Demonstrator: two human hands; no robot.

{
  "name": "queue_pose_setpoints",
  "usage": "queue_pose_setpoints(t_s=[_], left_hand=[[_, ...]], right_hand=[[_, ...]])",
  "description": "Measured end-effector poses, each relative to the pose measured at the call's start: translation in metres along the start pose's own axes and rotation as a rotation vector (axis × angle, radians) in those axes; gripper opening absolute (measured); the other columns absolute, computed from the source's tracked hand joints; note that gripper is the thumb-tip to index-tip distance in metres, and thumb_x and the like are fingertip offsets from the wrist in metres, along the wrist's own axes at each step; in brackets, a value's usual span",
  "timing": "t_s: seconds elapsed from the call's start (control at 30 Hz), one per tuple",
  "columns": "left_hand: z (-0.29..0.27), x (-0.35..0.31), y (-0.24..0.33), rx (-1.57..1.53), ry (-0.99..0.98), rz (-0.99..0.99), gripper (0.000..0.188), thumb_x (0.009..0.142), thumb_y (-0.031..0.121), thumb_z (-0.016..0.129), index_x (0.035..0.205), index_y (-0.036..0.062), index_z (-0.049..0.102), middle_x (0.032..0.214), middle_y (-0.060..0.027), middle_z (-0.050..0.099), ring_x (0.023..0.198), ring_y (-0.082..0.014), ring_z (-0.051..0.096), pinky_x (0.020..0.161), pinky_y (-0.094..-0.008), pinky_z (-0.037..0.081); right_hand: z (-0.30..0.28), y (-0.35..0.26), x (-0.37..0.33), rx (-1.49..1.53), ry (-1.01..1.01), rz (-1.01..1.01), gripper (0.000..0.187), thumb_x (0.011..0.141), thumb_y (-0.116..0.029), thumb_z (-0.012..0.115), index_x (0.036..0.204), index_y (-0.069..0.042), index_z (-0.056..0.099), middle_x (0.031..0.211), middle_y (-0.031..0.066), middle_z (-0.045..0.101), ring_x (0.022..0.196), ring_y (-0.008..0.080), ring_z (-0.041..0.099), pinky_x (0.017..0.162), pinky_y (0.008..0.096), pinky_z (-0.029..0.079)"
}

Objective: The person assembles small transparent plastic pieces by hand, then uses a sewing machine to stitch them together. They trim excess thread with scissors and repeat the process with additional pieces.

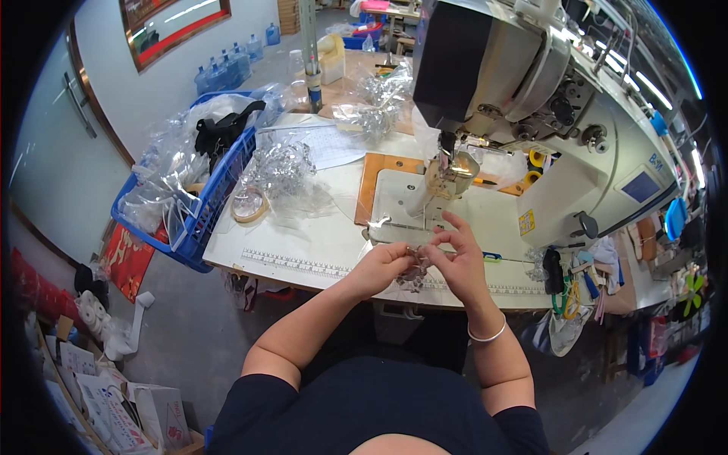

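Note:
Close to the table's front edge, my left hand (381, 267) pinches a small piece of clear, shiny plastic (412, 280). Opposite it, my right hand (460, 258) has its thumb and index finger closed on the same piece, while its other fingers are raised. What exactly the piece is I cannot make out. Just beyond both hands stands the sewing machine (516, 114), its needle area (447, 171) over a pale metal plate (390, 193). Some clear plastic film lies around the plate's near edge.
On the table (334, 246), left of the machine, lie a heap of crinkled clear plastic pieces (277, 168), a tape roll (249, 205) and a paper sheet (326, 144). A blue basket (216, 205) of plastic adjoins the left edge. Scissors and tools (569, 292) hang at right.

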State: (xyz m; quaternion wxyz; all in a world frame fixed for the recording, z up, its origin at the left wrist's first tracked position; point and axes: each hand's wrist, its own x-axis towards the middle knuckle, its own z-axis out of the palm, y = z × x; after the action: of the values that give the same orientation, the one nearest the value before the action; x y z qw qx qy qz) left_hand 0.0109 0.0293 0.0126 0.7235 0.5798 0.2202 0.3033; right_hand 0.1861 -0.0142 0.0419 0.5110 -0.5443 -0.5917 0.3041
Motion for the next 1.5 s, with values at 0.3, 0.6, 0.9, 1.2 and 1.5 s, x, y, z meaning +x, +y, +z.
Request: queue_pose_setpoints(t_s=[0.3, 0.6, 0.9, 1.2, 1.5], left_hand=[[-0.001, 0.002, -0.004, -0.149, -0.049, -0.063, 0.026, 0.092, 0.005, 0.046, 0.115, -0.0021, 0.057, 0.104, -0.0039, 0.062, 0.093, -0.0088, 0.057, 0.084, -0.0257, 0.045], [0.014, 0.014, -0.011, -0.407, 0.177, 0.014, 0.023, 0.087, 0.009, 0.063, 0.107, -0.0003, 0.058, 0.099, -0.0067, 0.066, 0.091, -0.0164, 0.065, 0.076, -0.0281, 0.052], [0.03, 0.029, -0.011, -0.881, 0.454, 0.251, 0.017, 0.09, 0.007, 0.059, 0.106, 0.007, 0.057, 0.107, -0.0069, 0.063, 0.102, -0.0203, 0.061, 0.086, -0.034, 0.053], [0.026, 0.026, -0.011, -0.626, 0.378, 0.297, 0.023, 0.093, 0.008, 0.053, 0.116, 0.0024, 0.055, 0.111, -0.0073, 0.061, 0.102, -0.0184, 0.06, 0.087, -0.0318, 0.05], [0.019, 0.026, -0.014, -0.56, 0.323, 0.273, 0.025, 0.095, 0.009, 0.049, 0.118, 0.0009, 0.052, 0.113, -0.0084, 0.06, 0.102, -0.0175, 0.059, 0.091, -0.0338, 0.048]], right_hand=[[-0.003, 0.004, 0.008, 0.235, -0.075, 0.062, 0.013, 0.076, -0.012, 0.071, 0.083, -0.002, 0.066, 0.13, 0.0132, 0.045, 0.103, 0.0203, 0.058, 0.069, 0.0273, 0.055], [0.002, -0.016, 0.013, 0.181, 0.06, -0.058, 0.021, 0.08, -0.008, 0.068, 0.1, -0.004, 0.063, 0.131, 0.0113, 0.042, 0.103, 0.0209, 0.057, 0.072, 0.029, 0.052], [0.009, 0.007, -0.013, 0.357, 0.082, 0.248, 0.028, 0.083, -0.014, 0.069, 0.102, 0.002, 0.056, 0.087, 0.0041, 0.062, 0.081, 0.0109, 0.058, 0.071, 0.0247, 0.048], [0.006, -0.001, 0.008, 0.253, 0.016, 0.188, 0.022, 0.081, -0.012, 0.069, 0.095, 0.0, 0.057, 0.076, 0.0033, 0.061, 0.067, 0.0095, 0.057, 0.058, 0.0231, 0.047], [-0.012, -0.016, 0.027, 0.009, -0.016, 0.128, 0.024, 0.079, -0.011, 0.071, 0.096, 0.001, 0.06, 0.077, 0.0046, 0.062, 0.068, 0.0109, 0.062, 0.059, 0.0231, 0.049]])
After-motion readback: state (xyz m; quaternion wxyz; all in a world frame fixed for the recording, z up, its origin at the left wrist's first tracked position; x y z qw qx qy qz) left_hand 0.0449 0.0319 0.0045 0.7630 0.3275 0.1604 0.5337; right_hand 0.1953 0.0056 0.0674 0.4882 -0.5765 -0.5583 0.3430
